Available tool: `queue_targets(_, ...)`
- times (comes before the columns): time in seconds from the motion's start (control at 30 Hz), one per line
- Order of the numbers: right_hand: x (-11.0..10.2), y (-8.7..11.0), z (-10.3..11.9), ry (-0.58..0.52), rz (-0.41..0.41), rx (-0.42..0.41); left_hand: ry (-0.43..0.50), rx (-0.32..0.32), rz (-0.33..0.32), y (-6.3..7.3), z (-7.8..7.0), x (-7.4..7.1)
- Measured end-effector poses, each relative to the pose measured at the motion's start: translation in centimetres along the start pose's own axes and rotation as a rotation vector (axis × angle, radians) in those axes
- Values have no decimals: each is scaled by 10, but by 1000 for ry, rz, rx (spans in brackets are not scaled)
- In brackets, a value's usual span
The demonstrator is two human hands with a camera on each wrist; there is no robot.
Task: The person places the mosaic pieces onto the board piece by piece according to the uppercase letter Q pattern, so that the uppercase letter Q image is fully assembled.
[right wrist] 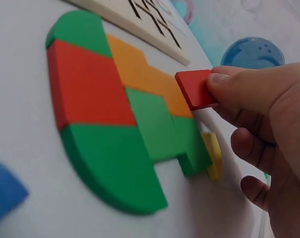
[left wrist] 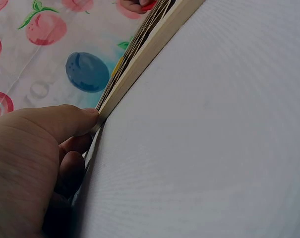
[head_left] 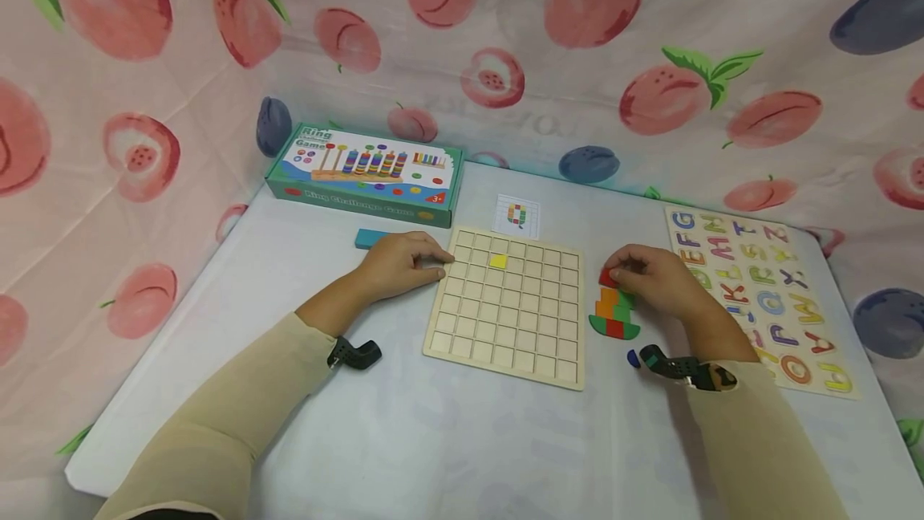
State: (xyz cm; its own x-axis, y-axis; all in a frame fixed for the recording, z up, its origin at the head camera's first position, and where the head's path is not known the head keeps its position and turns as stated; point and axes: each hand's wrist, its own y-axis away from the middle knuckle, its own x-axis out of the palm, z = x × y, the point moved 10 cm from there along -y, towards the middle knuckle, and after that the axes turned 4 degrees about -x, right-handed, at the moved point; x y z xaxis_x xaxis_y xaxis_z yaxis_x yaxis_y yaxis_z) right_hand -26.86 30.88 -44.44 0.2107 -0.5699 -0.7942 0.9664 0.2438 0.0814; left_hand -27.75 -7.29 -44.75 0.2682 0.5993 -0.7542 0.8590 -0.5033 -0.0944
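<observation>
My left hand (head_left: 400, 266) holds the left edge of the wooden grid board (head_left: 505, 367) near its far corner; in the left wrist view its thumb (left wrist: 75, 121) presses on the board's rim. One yellow tile (head_left: 498, 262) lies in a cell near the board's far side. My right hand (head_left: 653, 275) pinches a red square tile (right wrist: 195, 89) between thumb and fingers, over the far end of a group of pieces. That group has orange tiles (right wrist: 132, 64), green tiles (right wrist: 152, 121), a red tile (right wrist: 90, 87) and green curved pieces (right wrist: 115, 163). A yellow piece (right wrist: 214, 153) shows behind them.
A small pattern card (head_left: 516, 217) lies beyond the board. The Ring Challenge Game box (head_left: 364, 175) stands at the back left, a blue block (head_left: 370, 238) in front of it. At right lies an alphabet board (head_left: 776, 303). A blue piece (head_left: 633, 358) sits near my right wrist.
</observation>
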Motion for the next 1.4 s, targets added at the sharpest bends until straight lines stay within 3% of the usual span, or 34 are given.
queue_targets(0.4,11,-23,30,-61,33,3,-6,3,-2,0,-1,0)
queue_targets(0.9,49,-50,85,-199,79,-111,-5,7,-7,0,0,0)
queue_targets(1.4,73,-59,109,-209,84,-154,9,26,-10,0,-3,-1)
